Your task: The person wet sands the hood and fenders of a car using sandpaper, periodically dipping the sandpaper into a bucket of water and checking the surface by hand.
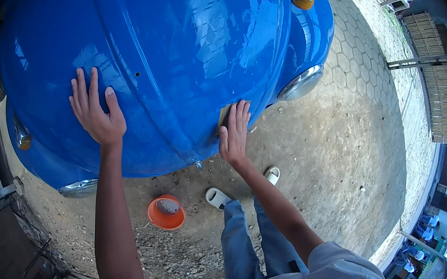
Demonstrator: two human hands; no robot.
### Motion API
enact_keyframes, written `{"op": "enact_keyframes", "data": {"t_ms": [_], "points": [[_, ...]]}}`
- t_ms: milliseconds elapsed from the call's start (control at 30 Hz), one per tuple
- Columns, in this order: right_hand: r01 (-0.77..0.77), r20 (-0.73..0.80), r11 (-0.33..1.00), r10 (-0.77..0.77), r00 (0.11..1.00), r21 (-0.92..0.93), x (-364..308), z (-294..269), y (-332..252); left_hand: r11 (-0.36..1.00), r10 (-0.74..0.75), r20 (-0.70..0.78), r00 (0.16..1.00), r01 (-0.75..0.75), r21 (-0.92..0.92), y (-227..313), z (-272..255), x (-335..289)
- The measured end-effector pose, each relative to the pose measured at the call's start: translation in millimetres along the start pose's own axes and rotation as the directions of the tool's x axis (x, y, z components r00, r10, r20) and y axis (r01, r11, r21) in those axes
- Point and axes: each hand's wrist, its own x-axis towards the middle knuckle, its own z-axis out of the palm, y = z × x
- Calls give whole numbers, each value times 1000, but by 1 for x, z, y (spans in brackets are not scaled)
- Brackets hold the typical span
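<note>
The rounded blue hood of a car [167,46] fills the upper part of the head view, glossy with reflections. My left hand [99,118] lies flat on its left side, fingers stretched out and holding nothing. Near the hood's lower right edge, my right hand [236,138] presses a tan sheet of sandpaper [223,116] against the paint. Its fingers lie over the sheet and cover much of it. A raised ridge [142,88] runs down the hood between my hands, ending at a small metal handle [199,165].
An orange bucket [157,223] with water in it stands on the dirt floor, left of my sandals [217,197]. Headlights [302,83] and amber turn signals [303,1] sit on the fenders. Hexagonal paving [348,51] and a bamboo screen [429,75] lie to the right.
</note>
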Motion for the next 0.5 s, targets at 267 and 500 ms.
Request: {"op": "enact_keyframes", "data": {"t_ms": [267, 500], "points": [[78, -177, 977, -114, 978, -197, 164, -26, -35, 1000, -9, 16, 1000, 9, -4, 0, 4, -6], [110, -76, 981, -124, 989, -162, 135, -9, -61, 999, -24, 28, 999, 23, 24, -3, -1, 0]]}}
